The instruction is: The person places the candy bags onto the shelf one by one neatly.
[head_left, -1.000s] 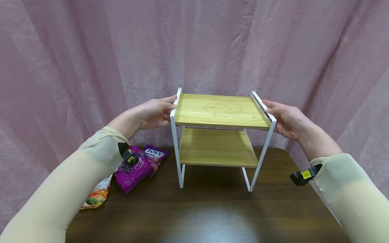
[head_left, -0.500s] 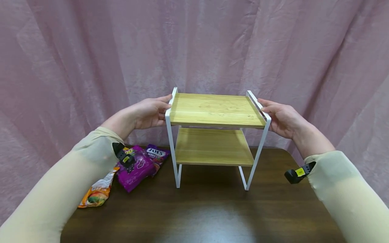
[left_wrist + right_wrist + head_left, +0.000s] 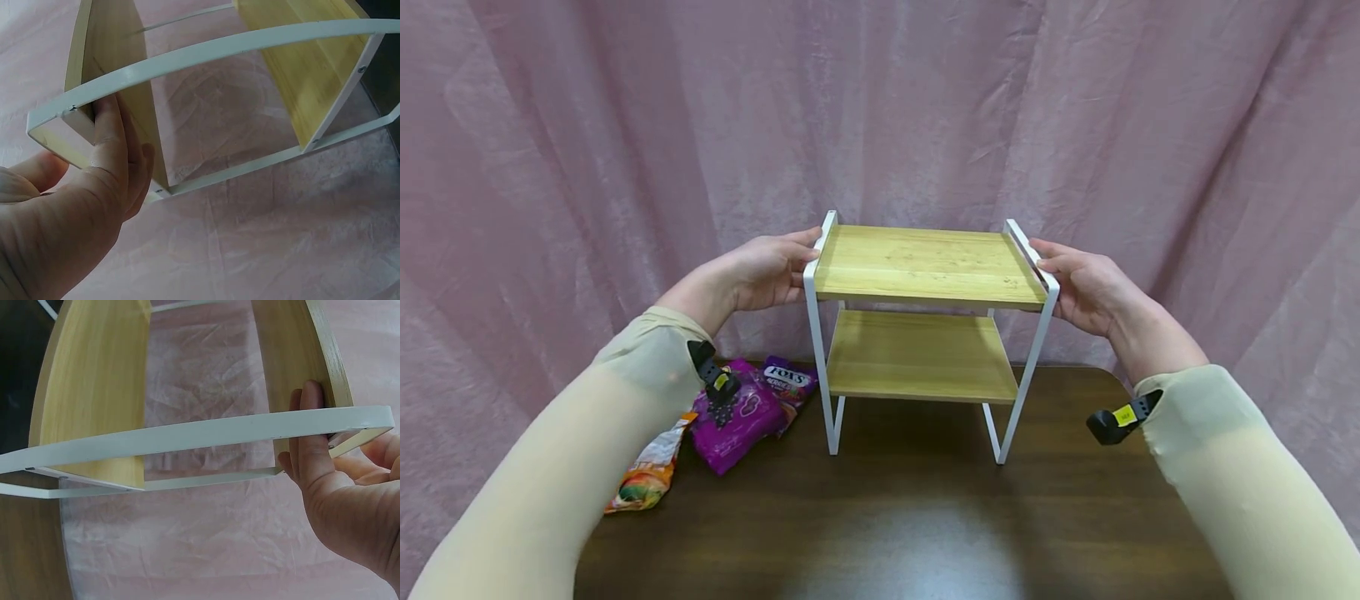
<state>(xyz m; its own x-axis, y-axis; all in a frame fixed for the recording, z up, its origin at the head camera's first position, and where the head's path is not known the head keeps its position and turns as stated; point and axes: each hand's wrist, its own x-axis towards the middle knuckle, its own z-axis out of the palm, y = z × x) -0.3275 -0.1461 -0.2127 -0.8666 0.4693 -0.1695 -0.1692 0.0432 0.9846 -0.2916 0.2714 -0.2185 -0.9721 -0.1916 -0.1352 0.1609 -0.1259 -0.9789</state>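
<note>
A two-tier shelf rack stands upright in the head view, with a pale wooden top board (image 3: pixel 928 262), a matching lower board (image 3: pixel 921 357) and white metal side frames (image 3: pixel 1028 367). My left hand (image 3: pixel 767 271) grips its left side at the top, and in the left wrist view the fingers (image 3: pixel 112 137) reach under the top board behind the white bar. On the opposite side my right hand (image 3: pixel 1090 292) holds the top in the same way. The right wrist view has its fingers (image 3: pixel 312 447) against the board's underside, the thumb up at the frame's upper end.
Left of the rack, a purple candy bag (image 3: pixel 737 421), a smaller Fox's berries bag (image 3: pixel 788 383) and an orange-and-white bag (image 3: pixel 643 483) lie on the dark brown table (image 3: pixel 880 525). A pink curtain (image 3: pixel 917 108) hangs close behind the table.
Both hands have shifted the rack a little to the left, nearer the candy bags, and it sits slightly higher in the head view. The grips are unchanged.
</note>
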